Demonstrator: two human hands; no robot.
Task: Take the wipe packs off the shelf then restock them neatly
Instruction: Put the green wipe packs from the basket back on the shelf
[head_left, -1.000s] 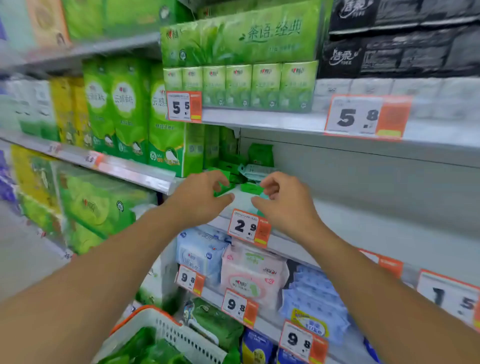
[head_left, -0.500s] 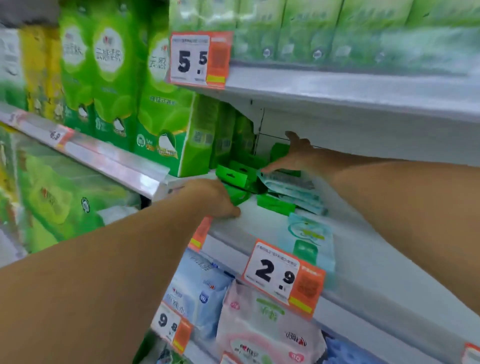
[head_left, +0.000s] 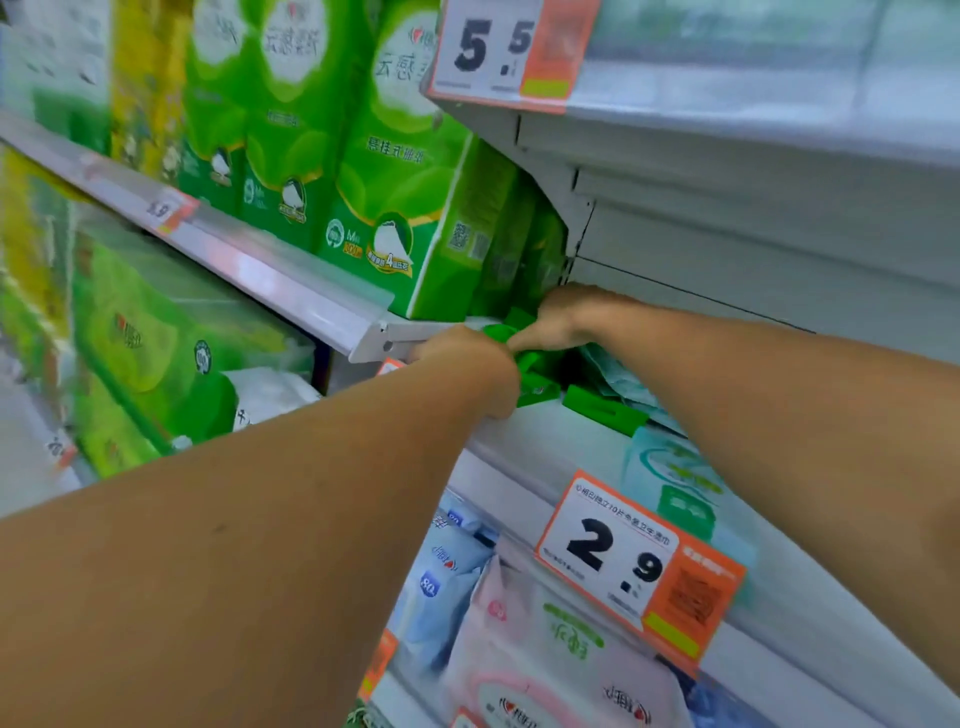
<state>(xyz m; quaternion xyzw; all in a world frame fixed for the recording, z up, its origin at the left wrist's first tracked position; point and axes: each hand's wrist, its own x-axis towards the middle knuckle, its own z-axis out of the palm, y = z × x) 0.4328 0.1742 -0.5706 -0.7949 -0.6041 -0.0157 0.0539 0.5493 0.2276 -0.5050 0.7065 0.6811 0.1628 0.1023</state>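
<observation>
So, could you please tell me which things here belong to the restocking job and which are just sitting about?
Part of the job:
- small green wipe packs, under both hands
- pale wipe pack lying flat near the shelf edge
- left hand, right hand

Just sitting about:
- tall green tissue packs
- 2.9 price tag
- pink pack below

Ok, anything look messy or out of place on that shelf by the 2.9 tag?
Yes. The small green wipe packs lie jumbled at odd angles at the shelf's back left, where both hands reach, left hand and right hand. One pale pack lies alone, flat, near the front edge.
</observation>
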